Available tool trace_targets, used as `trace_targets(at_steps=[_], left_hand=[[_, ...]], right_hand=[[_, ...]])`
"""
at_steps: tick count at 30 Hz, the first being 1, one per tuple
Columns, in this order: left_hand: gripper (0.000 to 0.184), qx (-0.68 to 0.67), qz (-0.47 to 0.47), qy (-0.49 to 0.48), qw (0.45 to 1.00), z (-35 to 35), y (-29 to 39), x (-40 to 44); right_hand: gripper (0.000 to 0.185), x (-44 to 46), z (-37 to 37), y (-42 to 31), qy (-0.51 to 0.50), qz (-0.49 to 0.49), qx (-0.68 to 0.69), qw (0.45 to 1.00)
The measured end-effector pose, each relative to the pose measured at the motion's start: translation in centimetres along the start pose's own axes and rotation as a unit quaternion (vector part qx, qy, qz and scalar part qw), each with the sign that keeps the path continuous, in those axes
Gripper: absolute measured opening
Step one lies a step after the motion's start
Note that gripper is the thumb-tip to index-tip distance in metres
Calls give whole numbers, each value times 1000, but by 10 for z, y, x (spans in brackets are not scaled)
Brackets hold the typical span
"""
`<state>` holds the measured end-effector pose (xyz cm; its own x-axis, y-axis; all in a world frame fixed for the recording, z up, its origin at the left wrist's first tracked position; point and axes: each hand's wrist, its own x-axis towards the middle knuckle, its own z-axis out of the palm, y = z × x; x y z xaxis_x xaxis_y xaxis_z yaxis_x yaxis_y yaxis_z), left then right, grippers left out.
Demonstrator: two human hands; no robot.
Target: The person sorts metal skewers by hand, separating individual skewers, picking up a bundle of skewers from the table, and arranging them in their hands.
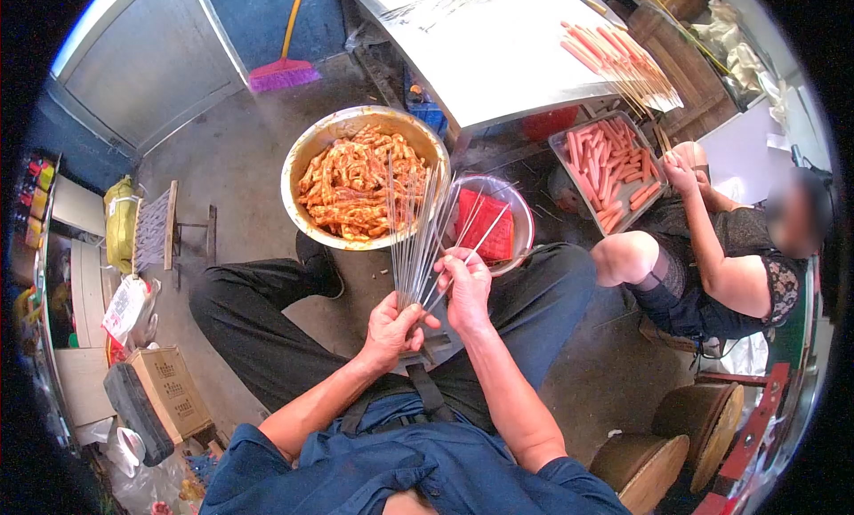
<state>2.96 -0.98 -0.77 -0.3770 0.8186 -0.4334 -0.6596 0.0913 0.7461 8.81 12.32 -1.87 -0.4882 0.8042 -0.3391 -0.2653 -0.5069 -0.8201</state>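
Observation:
A fanned bundle of thin metal skewers (411,264) stands up from my left hand (393,330), whose fingers are closed round its lower ends. My right hand (464,288), just beside it, pinches one or a few of the skewers apart from the rest. Behind the skewer tips sits a large metal basin (289,181) heaped with sauce-coated chicken feet (356,181). To its right, a smaller metal bowl (525,221) holds something in red plastic wrapping (485,229). Both hands are above my lap.
At right a seated person (712,257) handles a sausage by a tray (562,146) of pink sausages. Skewered sausages (618,57) lie on a white table (498,48). A broom (285,70), stool (160,230), cardboard box (169,390) and round wooden stools (640,470) stand around.

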Motion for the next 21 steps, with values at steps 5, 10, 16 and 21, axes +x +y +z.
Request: trace_targets(at_steps=[5, 10, 16, 21], left_hand=[[15, 0, -14, -20, 1000, -1, -4, 0], [15, 5, -18, -37, 999, 0, -3, 0], [15, 13, -22, -41, 999, 0, -2, 0], [22, 23, -11, -38, 999, -1, -5, 0]], right_hand=[[7, -1, 0, -5, 9, 29, 1, 1000], [15, 0, -2, -4, -1, 27, 5, 1000], [14, -1, -1, -6, -16, 33, 5, 999], [13, 1, -3, -5, -23, 56, -5, 998]])
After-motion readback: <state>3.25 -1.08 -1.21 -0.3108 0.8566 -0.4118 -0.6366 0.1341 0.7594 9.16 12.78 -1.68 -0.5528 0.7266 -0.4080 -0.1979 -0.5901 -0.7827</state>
